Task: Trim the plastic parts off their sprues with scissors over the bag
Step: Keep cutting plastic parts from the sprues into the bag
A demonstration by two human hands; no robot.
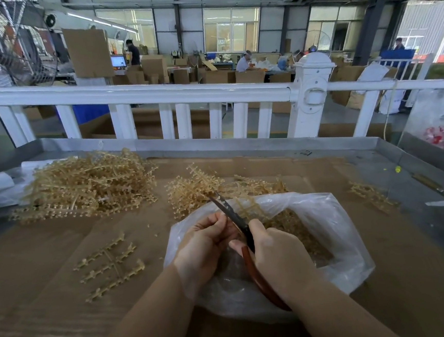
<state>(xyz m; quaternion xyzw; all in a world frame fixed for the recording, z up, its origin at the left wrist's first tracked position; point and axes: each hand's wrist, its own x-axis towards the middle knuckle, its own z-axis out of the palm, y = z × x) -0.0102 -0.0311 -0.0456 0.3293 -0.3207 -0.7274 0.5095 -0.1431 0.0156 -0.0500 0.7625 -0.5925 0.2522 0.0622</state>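
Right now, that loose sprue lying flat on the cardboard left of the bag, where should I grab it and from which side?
Probably pinch the loose sprue by its central stem, coming straight down from above. It lies flat on the cardboard with branches sticking out on both sides, so the stem looks like the firmest, least snaggy part. The left hand is nearest, though busy over the bag.

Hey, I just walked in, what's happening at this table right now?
A person is trimming small tan plastic parts with scissors over an open clear plastic bag. The right hand grips the red scissor handles, blades pointing up and away. The left hand is curled beside the blades, seemingly pinching a piece. Cut bits lie inside the bag. A big pile of sprues waits at the far left, and a few lie loose on the cardboard.
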